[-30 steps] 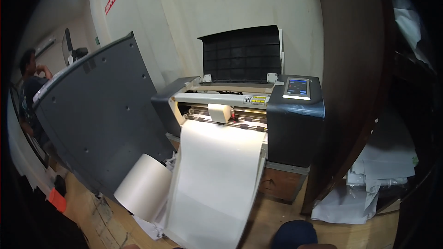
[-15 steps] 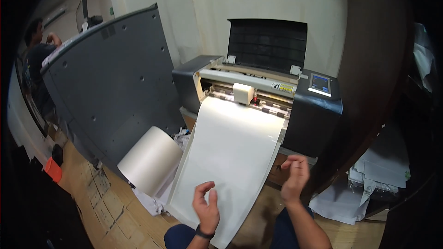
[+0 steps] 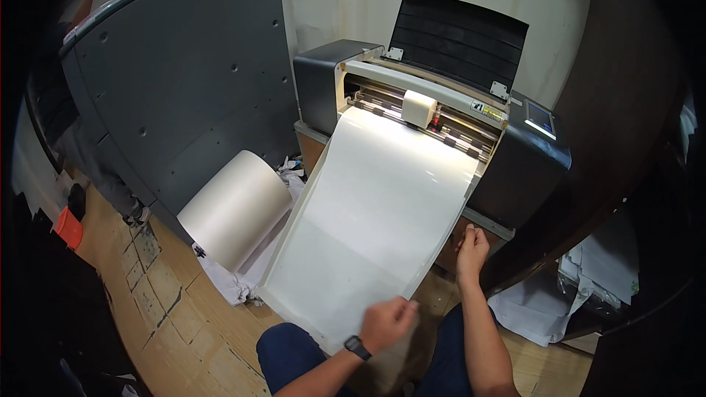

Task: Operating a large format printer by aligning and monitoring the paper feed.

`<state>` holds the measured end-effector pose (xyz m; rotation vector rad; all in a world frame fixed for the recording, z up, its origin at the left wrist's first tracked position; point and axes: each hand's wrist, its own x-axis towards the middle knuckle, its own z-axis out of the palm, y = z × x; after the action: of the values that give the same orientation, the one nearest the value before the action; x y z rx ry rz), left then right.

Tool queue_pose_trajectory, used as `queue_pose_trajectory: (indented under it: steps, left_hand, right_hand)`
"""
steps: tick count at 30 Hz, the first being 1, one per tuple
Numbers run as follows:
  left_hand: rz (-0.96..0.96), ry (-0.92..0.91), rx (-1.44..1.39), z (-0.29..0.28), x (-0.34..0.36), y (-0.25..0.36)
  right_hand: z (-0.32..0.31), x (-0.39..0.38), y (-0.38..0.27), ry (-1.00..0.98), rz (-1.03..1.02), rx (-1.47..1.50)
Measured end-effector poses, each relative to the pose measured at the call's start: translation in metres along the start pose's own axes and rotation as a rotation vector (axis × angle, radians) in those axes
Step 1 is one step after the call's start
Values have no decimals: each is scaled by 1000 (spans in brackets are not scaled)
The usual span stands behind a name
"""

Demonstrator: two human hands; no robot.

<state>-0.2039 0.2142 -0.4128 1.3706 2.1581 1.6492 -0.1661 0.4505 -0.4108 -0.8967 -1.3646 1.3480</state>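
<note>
A wide white sheet [image 3: 368,206] slopes down from the cutting plotter [image 3: 316,81] toward my knees. My left hand [image 3: 386,323], with a black watch on its wrist, is over the sheet's lower right part. Its fingers are curled in and slightly blurred; whatever they may hold is hidden. Farther out, my right hand [image 3: 472,254] is held just right of the sheet's edge. The fingertips are pinched together, and I cannot make out anything between them. Under the raised black lid [image 3: 460,44], the white carriage [image 3: 420,109] sits above the lit rollers and the sheet's top end.
A large white roll [image 3: 239,209] lies left of the sheet, beside crumpled paper [image 3: 228,287]. Behind it stands a big grey cabinet [image 3: 184,81], with another person [image 3: 95,154] past it. Stacked papers [image 3: 599,265] are at the right, and an orange bin [image 3: 69,228] is far left.
My left hand has moved right across the sheet, its fingers curling in. My right hand's fingers have drawn together. The view has tilted down, and the other person has moved partly behind the cabinet.
</note>
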Motion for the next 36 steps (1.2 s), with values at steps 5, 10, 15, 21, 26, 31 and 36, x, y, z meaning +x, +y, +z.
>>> queue_pose_trajectory:
  steps: [5,10,15,21,26,31,36]
  left_hand:
    - [596,-343,-100,53,-66,30]
    - [924,-344,-219,50,-100,74]
    - [983,-332,-224,49,-108,79]
    - [834,-361,-198,55,-102,71]
    - [784,-359,-154,61,-103,67]
    - [747,-361,-148,59,-104,67]
    - [744,-377,-161,60,-101,69]
  right_hand:
    - [17,-14,-16,39,-15,73]
    - [10,-28,-46,-80,-25,77]
    - [7,-36,-59,-182,50,139]
    - [21,-38,-55,-266,33,53]
    - [18,-35,-40,-191,-17,84]
    - [22,-41,-54,-194,-34,135]
    - [19,-38,-54,-206,-38,99]
